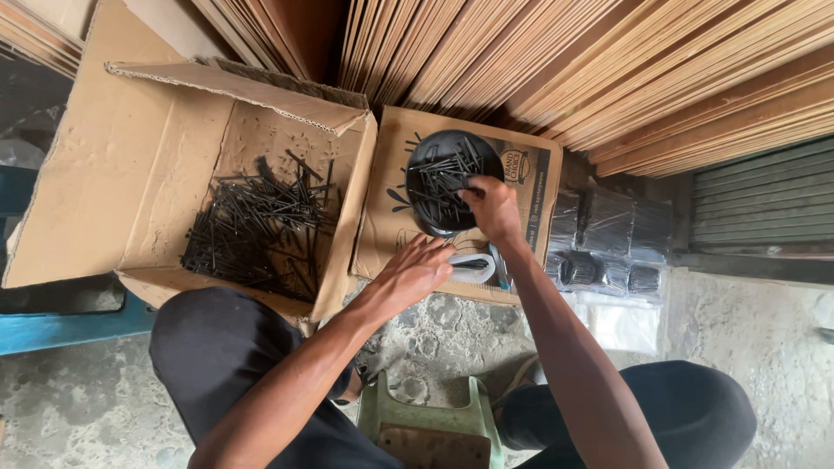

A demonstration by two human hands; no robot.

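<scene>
Head view: the right hand (492, 208) pinches long black nails in the round black bowl (452, 181) on a flattened cardboard sheet (395, 226). Left hand (415, 271), fingers loosely apart, rests just beside it. Sorting looks underway; the next pick needs a clean grip.

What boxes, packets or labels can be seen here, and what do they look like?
Open cardboard box: left, brown, holding loose black nails.
Flat cardboard sheet: centre, brown, under a black bowl.
Round label: on that sheet, dark with gold.
Clear plastic packets: right, filled with dark nails.
</scene>
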